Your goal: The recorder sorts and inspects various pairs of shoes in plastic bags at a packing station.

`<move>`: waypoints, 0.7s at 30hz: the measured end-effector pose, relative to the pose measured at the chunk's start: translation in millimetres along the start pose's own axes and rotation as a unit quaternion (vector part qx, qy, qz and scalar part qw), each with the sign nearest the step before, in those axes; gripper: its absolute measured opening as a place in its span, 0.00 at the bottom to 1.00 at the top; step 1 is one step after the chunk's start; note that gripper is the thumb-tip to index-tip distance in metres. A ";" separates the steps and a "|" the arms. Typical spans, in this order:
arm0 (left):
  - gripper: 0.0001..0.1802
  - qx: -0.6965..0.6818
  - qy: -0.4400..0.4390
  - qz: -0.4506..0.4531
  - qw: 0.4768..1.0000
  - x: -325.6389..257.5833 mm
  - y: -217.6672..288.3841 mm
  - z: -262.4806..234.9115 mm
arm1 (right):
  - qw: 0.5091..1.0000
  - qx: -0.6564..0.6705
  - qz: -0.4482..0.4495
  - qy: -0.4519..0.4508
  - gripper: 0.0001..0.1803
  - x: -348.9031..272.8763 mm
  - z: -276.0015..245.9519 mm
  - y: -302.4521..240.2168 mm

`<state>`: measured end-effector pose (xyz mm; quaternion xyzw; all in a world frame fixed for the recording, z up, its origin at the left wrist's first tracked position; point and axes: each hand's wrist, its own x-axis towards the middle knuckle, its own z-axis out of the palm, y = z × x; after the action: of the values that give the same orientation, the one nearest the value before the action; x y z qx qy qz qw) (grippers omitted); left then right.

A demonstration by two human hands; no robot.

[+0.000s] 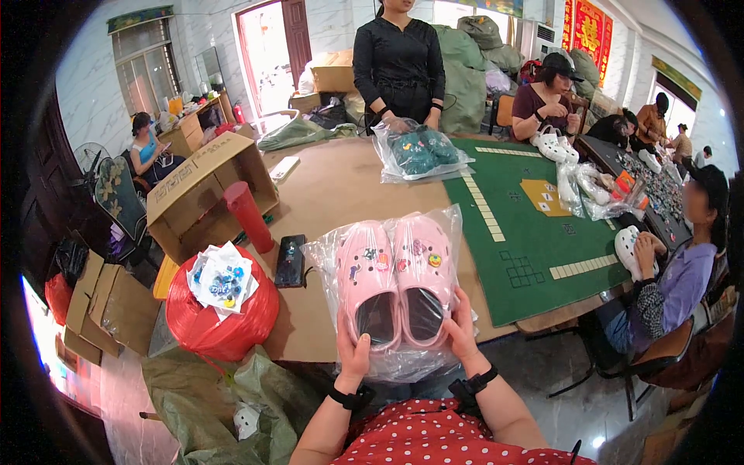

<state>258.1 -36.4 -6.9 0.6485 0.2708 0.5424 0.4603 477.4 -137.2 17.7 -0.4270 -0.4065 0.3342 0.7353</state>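
A pair of pink clogs (367, 267) with small coloured charms lies side by side in a clear plastic bag (319, 256), toes pointing away from me. My left hand (354, 350) grips the left side of the bagged pair near the heel, thumb on top. On the opposite side my right hand (463, 332) holds the right clog's heel through the plastic, its thumb over the edge. Both hands are closed on the pair, which is held over the near edge of the brown tabletop (333, 174). Their undersides are hidden.
Left on the table are a black phone (290, 261), a red cylinder (249, 216), an open cardboard box (209, 194) and a red twine roll (225, 310) with charm packets. Across stands a person with bagged dark green clogs (422, 151). A green mat (511, 232) lies right; other people sit there.
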 end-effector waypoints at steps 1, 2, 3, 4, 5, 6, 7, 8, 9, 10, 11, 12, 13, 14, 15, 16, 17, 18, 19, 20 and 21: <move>0.43 -0.006 -0.002 0.001 1.000 -1.2 -0.7 -0.6 | 1.000 -0.002 -0.004 -0.004 0.48 -0.5 0.3 -0.4; 0.43 -0.012 -0.004 0.003 1.000 -2.1 -1.5 -1.3 | 1.000 -0.002 -0.003 -0.004 0.48 -0.4 0.9 -0.7; 0.43 -0.012 -0.004 0.003 1.000 -2.4 -2.3 -1.9 | 1.000 0.004 -0.002 0.001 0.48 -0.1 1.7 -1.2; 0.43 -0.010 -0.006 -0.002 1.000 -2.1 -1.6 -1.9 | 1.000 0.010 0.000 0.006 0.47 0.0 2.2 -1.9; 0.43 -0.009 -0.008 -0.006 1.000 -2.1 -1.2 -1.9 | 1.000 0.010 0.001 0.006 0.47 0.0 1.0 -1.0; 0.43 -0.008 -0.008 -0.006 1.000 -2.8 -1.2 -1.9 | 1.000 0.008 0.006 0.011 0.46 0.2 -1.1 0.7; 0.43 -0.018 -0.009 -0.003 1.000 -3.5 -1.4 -2.2 | 1.000 0.006 0.011 0.017 0.45 0.6 -1.3 1.0; 0.44 -0.028 -0.010 0.000 1.000 -4.3 -1.6 -2.5 | 1.000 0.006 0.012 0.016 0.45 0.9 -1.2 1.4; 0.44 -0.028 -0.010 0.000 1.000 -4.9 -1.7 -2.7 | 0.999 0.028 0.015 0.020 0.44 1.5 -0.9 1.8; 0.44 -0.015 -0.009 0.000 1.000 -5.6 -1.7 -2.6 | 0.998 0.050 0.018 0.024 0.43 1.4 -0.6 1.6; 0.44 -0.002 -0.008 0.001 1.000 -6.2 -1.8 -2.6 | 0.998 0.050 0.019 0.024 0.43 1.0 -1.0 2.8; 0.44 -0.002 -0.008 0.000 1.000 -6.8 -2.6 -2.8 | 0.999 0.044 0.008 0.024 0.42 0.5 -2.0 5.0; 0.44 -0.007 -0.007 0.003 1.000 -6.3 -3.2 -2.9 | 0.999 0.039 -0.002 0.022 0.42 1.1 -1.8 5.5; 0.44 -0.012 -0.007 0.005 1.000 -6.0 -3.5 -3.0 | 0.999 0.039 -0.002 0.022 0.42 1.5 -2.0 5.5; 0.44 -0.012 -0.006 0.005 1.000 -5.8 -3.6 -2.9 | 0.999 0.035 0.000 0.021 0.42 1.9 -2.3 5.2; 0.44 -0.018 -0.006 0.000 1.000 -5.4 -1.1 -2.3 | 0.999 0.031 0.004 0.021 0.43 1.4 -1.7 3.9; 0.44 -0.025 -0.006 -0.005 1.000 -5.3 0.7 -1.8 | 0.999 0.031 0.005 0.021 0.43 0.9 -1.1 2.6; 0.44 -0.025 -0.006 -0.006 1.000 -5.9 1.4 -1.6 | 0.999 0.030 0.009 0.024 0.43 0.5 -0.2 0.9; 0.44 -0.025 -0.003 0.001 1.000 -4.9 2.2 -1.0 | 0.999 0.030 0.011 0.027 0.44 1.5 0.5 -0.5; 0.44 -0.024 -0.001 0.009 1.000 -4.2 2.5 -0.5 | 0.999 0.030 0.011 0.026 0.44 2.0 0.6 0.1; 0.44 -0.024 -0.001 0.010 1.000 -3.5 1.5 -0.4 | 0.999 0.036 0.003 0.024 0.44 2.1 0.5 1.3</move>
<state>256.5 -39.9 -7.2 0.6401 0.2509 0.5527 0.4710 477.7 -134.8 17.3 -0.4100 -0.3750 0.3405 0.7585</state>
